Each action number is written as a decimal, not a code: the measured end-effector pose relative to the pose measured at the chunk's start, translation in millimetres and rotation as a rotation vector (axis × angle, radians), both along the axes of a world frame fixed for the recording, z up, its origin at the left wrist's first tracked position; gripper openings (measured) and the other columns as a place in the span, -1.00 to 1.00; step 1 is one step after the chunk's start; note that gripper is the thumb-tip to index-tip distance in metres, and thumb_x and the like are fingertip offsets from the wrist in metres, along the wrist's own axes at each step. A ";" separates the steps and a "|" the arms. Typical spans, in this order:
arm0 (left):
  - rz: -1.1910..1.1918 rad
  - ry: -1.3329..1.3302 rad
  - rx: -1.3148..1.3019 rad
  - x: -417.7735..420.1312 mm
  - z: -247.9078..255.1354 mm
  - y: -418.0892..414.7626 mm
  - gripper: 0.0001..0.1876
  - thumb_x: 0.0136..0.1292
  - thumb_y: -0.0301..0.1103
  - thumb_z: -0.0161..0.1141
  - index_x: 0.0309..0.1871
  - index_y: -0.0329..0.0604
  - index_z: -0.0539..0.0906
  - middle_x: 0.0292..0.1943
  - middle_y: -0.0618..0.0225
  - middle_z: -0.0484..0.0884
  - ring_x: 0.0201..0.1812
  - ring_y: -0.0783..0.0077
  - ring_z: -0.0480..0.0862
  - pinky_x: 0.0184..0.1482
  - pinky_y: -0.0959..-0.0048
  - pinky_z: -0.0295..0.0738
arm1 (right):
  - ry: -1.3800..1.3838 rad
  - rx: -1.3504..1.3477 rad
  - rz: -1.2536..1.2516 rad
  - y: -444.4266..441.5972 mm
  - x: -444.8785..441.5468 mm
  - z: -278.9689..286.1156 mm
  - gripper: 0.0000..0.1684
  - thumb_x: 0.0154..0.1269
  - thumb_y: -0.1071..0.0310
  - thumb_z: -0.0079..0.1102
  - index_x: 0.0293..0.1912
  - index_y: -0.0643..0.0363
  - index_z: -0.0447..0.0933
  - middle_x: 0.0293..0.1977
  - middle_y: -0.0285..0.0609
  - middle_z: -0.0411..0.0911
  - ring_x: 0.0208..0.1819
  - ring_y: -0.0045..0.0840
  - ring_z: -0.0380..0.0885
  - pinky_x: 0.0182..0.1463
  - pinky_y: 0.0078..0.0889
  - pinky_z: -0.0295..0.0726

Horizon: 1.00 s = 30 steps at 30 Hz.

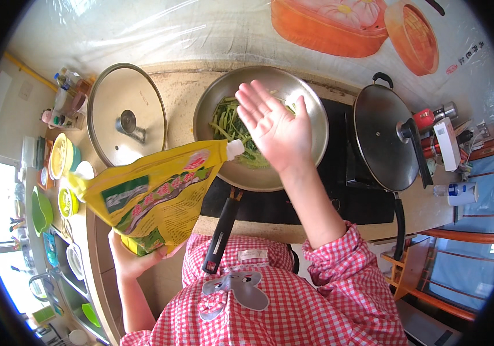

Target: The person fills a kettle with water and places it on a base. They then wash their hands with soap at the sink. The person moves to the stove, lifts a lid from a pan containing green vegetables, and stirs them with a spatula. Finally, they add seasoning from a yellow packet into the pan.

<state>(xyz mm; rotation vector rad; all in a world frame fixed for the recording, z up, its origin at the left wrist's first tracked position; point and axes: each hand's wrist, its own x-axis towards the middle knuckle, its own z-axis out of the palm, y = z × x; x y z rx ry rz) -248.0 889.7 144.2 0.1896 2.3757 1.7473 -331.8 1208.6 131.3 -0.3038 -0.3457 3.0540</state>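
Note:
My left hand (pixel 136 257) grips the lower end of a yellow printed seasoning pouch (pixel 160 194). The pouch tilts so that its white spout (pixel 234 149) points right, close beside my right hand (pixel 273 125). That hand is held palm up above the frying pan, fingers extended and slightly apart, with no object visible on the palm. Underneath, chopped green vegetable stalks (pixel 227 123) lie in the steel frying pan (pixel 268 184), partly hidden by the hand and wrist. The pan's black handle (pixel 221 233) reaches toward my checked apron (pixel 238 298).
A glass lid (pixel 112 104) stands left of the pan. To the right is a second pan covered by a dark lid (pixel 379 142), on the black cooktop (pixel 337 212). Bowls (pixel 68 202), bottles (pixel 71 93) and a sink (pixel 74 277) line the left side. A paper cup (pixel 465 193) sits far right.

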 end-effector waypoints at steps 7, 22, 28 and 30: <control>-0.068 0.045 -0.309 -29.0 47.7 12.1 -0.23 -0.44 -0.30 0.49 -0.01 -0.37 0.44 -0.20 0.25 0.57 -0.16 0.41 0.57 -0.07 0.42 0.47 | 0.117 -0.001 0.103 -29.6 11.1 -8.9 -0.05 0.32 -0.31 -0.75 0.24 0.32 0.16 0.17 0.01 0.29 0.29 -0.34 0.16 0.36 -0.30 0.04; -0.219 0.298 -0.944 -66.7 125.4 26.8 -0.15 -0.57 -0.28 0.47 -0.01 -0.38 0.45 -0.14 0.06 0.52 -0.04 0.17 0.50 0.02 0.28 0.40 | 0.048 -0.055 0.139 -51.0 16.4 -26.0 -0.06 0.32 -0.31 -0.74 0.17 0.30 0.28 0.09 0.00 0.38 0.19 -0.36 0.29 0.29 -0.21 0.16; -0.319 0.425 -1.024 -71.6 128.6 24.2 -0.16 -0.53 -0.31 0.46 0.02 -0.36 0.42 -0.15 0.07 0.50 -0.09 0.16 0.51 -0.02 0.30 0.41 | 0.046 -0.093 0.130 -50.5 16.6 -27.3 -0.06 0.32 -0.31 -0.73 0.18 0.30 0.28 0.08 -0.01 0.40 0.18 -0.36 0.30 0.29 -0.21 0.17; -0.284 0.268 -1.024 -72.6 130.7 29.9 -0.15 -0.52 -0.30 0.46 0.03 -0.36 0.41 -0.13 0.07 0.49 -0.11 0.15 0.51 -0.02 0.30 0.41 | 0.034 -0.100 0.128 -49.0 17.0 -26.1 -0.07 0.32 -0.31 -0.73 0.18 0.30 0.28 0.08 -0.01 0.40 0.18 -0.36 0.30 0.29 -0.21 0.17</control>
